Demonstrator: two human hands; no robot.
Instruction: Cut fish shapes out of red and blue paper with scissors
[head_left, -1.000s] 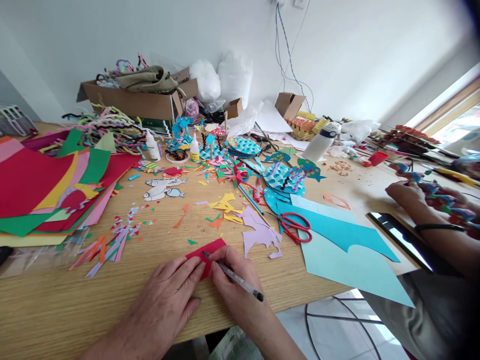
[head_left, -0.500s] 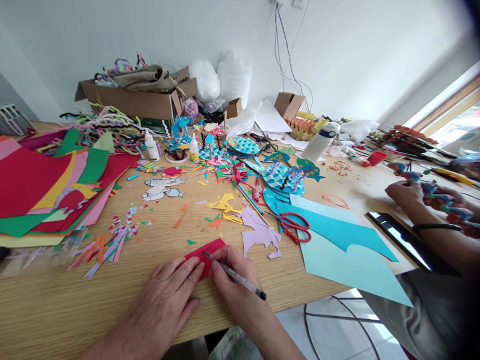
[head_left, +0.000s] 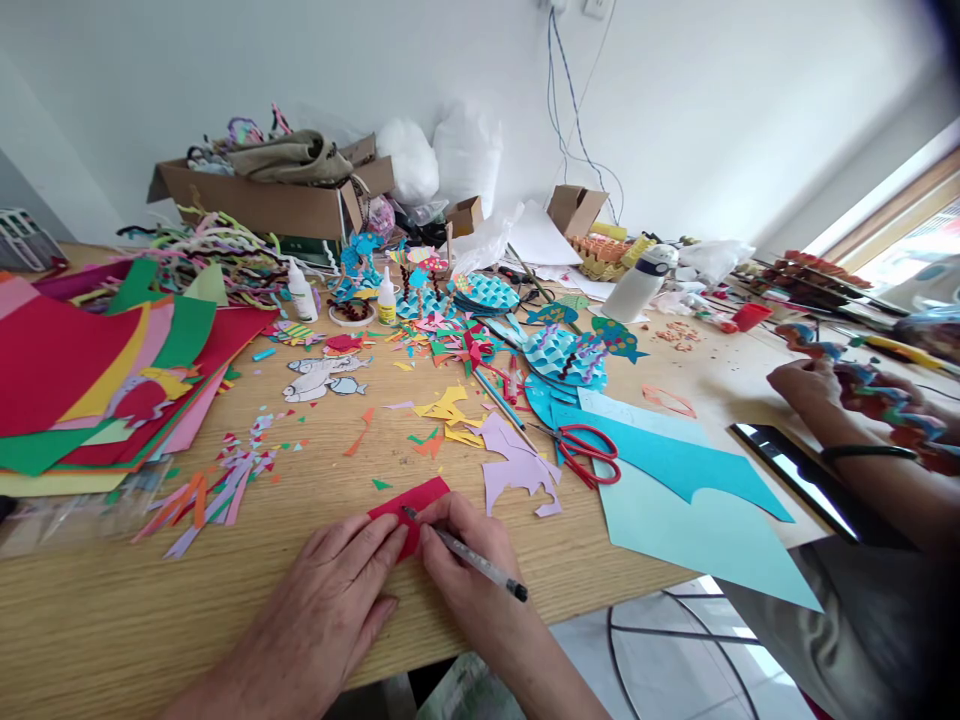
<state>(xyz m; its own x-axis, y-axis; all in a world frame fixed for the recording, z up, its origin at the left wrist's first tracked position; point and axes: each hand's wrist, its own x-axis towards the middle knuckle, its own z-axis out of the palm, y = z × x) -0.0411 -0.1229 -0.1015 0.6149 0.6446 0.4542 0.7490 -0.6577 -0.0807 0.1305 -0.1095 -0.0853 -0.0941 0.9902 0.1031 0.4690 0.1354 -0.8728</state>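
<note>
A small piece of red paper point(head_left: 426, 494) lies on the wooden table point(head_left: 225, 610) in front of me. My left hand point(head_left: 334, 585) rests flat on its left part, fingers stretched out and pressing it down. In my right hand point(head_left: 469, 590) is a clear-barrelled gel pen point(head_left: 486, 568) with a black end, pinched between thumb and fingers. The pen's tip touches or nearly touches the red paper; whether there is a mark under it I cannot tell. Part of the paper is hidden under both hands.
Red-handled scissors point(head_left: 589, 455) lie right of lilac paper scraps point(head_left: 514, 465). Blue sheets point(head_left: 697, 545) overhang the front edge. Stacked coloured paper point(head_left: 60, 370) sits left, with cut strips point(head_left: 217, 490) nearby. A co-worker's hands point(head_left: 810, 385) hold a colourful twisted piece beside a phone point(head_left: 787, 475).
The pen tip has moved very slightly to the left on the red paper, with my right hand. My left hand stays where it was on the paper.
</note>
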